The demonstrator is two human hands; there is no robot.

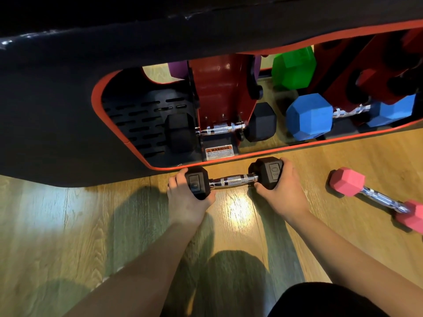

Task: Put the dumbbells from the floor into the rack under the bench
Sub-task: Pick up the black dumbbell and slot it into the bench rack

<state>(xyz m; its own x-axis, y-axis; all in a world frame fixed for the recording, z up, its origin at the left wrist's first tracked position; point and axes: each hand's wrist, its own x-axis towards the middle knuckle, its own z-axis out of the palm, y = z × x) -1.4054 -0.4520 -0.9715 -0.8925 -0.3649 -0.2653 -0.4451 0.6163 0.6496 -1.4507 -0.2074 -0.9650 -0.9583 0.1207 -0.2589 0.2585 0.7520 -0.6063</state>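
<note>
Home gym: padded bench (pixel 68 110), dumbbell rack (pixel 219 88), wood floor (pixel 68 225).

We note: held dumbbell (pixel 233 179) on floor (pixel 68 225) before rack (pixel 219 88); second dumbbell (pixel 377 197) right; others inside rack.

Black hex-head dumbbell, chrome knurled handle (pixel 233 179), centre frame; pink hex dumbbell (pixel 348 181) right; blue (pixel 309 116), green (pixel 293 67) hex dumbbells upper right; red-trimmed black rack (pixel 96 99).

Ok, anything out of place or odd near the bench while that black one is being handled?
Only the pink dumbbell: it lies loose and slanted on the wooden floor, right of the rack. The left hand and right hand grip the black dumbbell by its ends. No damage or spill shows.
</note>
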